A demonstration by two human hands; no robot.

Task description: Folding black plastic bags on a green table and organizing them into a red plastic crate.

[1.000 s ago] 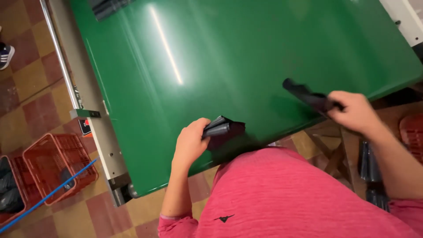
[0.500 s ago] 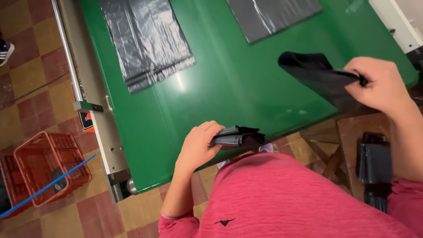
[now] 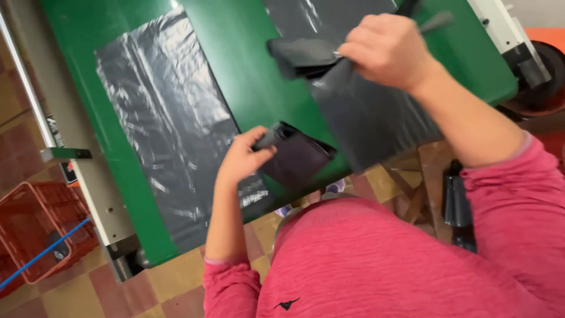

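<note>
From the head camera, a green table (image 3: 247, 82) with a grey metal side rail (image 3: 88, 176) stands on a checkered tile floor (image 3: 176, 282), a red wire basket (image 3: 35, 229) beside it. A flat black plastic bag (image 3: 170, 135) lies on the green. The left hand (image 3: 241, 158) pinches a folded black bag (image 3: 297, 156) at the near edge. The right hand (image 3: 388, 50), fingers closed, grips a hanging black bag (image 3: 365, 112) above the table.

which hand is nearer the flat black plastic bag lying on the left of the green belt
Left. The left hand sits at the right edge of the flat black plastic bag, gripping a folded one; the right hand is raised further right.
</note>
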